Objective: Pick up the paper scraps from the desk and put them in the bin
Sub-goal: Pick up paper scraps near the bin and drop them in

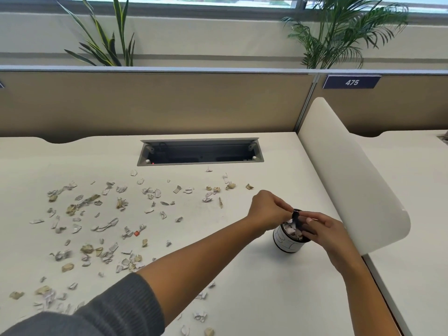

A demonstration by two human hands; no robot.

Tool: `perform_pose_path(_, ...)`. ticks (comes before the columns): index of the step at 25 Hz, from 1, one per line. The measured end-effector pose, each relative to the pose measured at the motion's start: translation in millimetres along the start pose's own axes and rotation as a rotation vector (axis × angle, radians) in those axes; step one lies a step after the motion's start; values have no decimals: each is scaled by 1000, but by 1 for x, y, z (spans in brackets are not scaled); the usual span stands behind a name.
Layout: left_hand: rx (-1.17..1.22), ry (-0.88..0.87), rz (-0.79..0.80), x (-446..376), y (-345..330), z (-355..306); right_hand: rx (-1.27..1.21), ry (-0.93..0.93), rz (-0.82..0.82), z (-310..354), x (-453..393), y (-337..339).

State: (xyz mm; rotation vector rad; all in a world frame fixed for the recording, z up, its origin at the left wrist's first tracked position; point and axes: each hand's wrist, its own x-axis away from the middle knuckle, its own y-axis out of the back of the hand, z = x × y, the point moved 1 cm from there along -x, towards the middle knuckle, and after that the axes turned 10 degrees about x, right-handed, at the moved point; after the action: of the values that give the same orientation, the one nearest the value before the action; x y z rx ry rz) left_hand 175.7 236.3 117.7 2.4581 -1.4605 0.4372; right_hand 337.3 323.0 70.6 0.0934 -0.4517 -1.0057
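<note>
In the head view we see our left hand [268, 209] curled over the small bin [287, 241] at lower right of the frame, its fingertips pinched together, though what they hold we cannot tell. Our right hand [324, 232] rests loose-fingered on the rim. Paper scraps [101, 226] litter the desk [242, 299] at left; a plaque [351, 82] at upper right reads "475".

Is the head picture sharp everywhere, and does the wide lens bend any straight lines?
Head view: even daylight with soft shadows; the paper scraps look crisp, the hands over the bin slightly blurred; the partition top edge bows from lens distortion.
</note>
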Motion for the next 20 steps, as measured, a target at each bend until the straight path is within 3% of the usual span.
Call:
perform_pose_path(8,82,20,68,-10,-21,7,-38,57,-89,-6,0,10)
perform_pose_path(15,149,-56,-29,-8,-2,21,62,94,-139,-6,10,-2)
perform_pose_path(20,32,-101,-47,16,37,51,126,160,-167,5,21,-3)
